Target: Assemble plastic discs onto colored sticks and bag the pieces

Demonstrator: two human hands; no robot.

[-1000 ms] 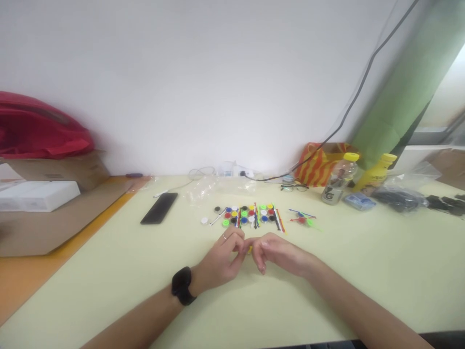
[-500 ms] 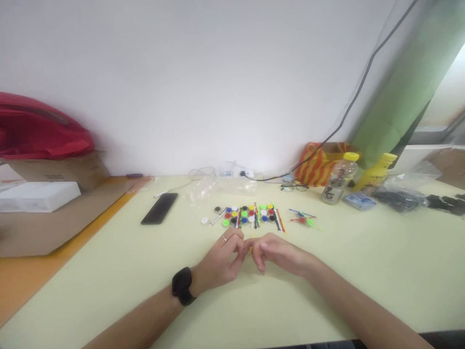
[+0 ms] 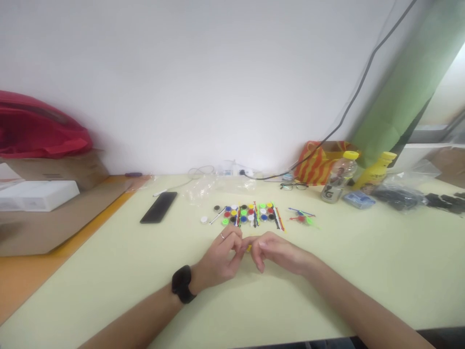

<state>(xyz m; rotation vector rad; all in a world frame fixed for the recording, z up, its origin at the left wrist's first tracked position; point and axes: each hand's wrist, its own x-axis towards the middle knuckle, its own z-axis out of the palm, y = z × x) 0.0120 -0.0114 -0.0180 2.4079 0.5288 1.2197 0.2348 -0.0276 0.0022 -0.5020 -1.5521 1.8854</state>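
My left hand (image 3: 222, 256), with a ring and a black watch (image 3: 182, 284), is closed in a pinch. Its fingertips meet those of my right hand (image 3: 276, 251), which is curled with the fingers bent down. A small yellow plastic piece (image 3: 249, 248) shows between the two hands; the fingers hide most of it. Just beyond lie rows of small round discs (image 3: 244, 213) in several colours, with thin plastic arrows (image 3: 279, 219) beside and between them. Off to the right, a few arrows lie on discs in a small cluster (image 3: 302, 217). A white disc (image 3: 204, 219) lies at the left end.
A black phone (image 3: 159, 207) lies to the left, near clear plastic wrapping (image 3: 199, 189). Glasses (image 3: 293, 186), two bottles with yellow caps (image 3: 336, 179), a striped bag (image 3: 314, 162) and a blue packet (image 3: 359, 199) stand or lie at the back right. Cardboard (image 3: 58, 228) covers the left side.
The camera view has shifted very slightly. Both hands keep almost the same pose around the yellow piece.
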